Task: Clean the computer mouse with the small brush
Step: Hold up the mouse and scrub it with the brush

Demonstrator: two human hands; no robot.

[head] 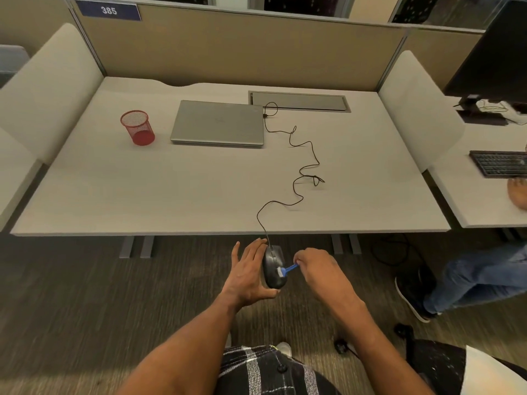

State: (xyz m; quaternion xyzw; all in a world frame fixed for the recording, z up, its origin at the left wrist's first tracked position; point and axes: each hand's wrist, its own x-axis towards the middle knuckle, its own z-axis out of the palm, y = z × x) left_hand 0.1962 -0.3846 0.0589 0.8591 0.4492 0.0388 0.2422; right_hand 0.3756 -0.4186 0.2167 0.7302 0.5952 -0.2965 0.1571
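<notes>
Beige partition walls close a pale grey desk (199, 181) in the upper half of the frame, with a sign reading 385 (109, 10) at the upper left. On the desk lie a closed laptop (218, 122) and a red mesh cup (138, 127).

A thin black cable (302, 169) runs in loose curls from the laptop over the front edge and down to the computer mouse (272, 270). The mouse is not on the desk. You hold it in the air in front of the desk edge, at the lower centre of the frame.

Your left hand (248, 276) cradles it from the left, fingers along its side and thumb round its near end. Your right hand (316, 270) pinches the blue handle of the small brush (287, 269) between the fingertips. The white bristles touch the right flank of the mouse.

I judge the mouse to be light, rigid and smooth, so it can slip or turn in the palm. It is best held by its 2 long sides, with the top and the seams left free. The cable will pull a little when you turn it. The brush seems very light, with soft bristles, so a narrow pinch near the end of the handle should be enough. The mouse lies just left of that pinch, with only the brush between them.
</notes>
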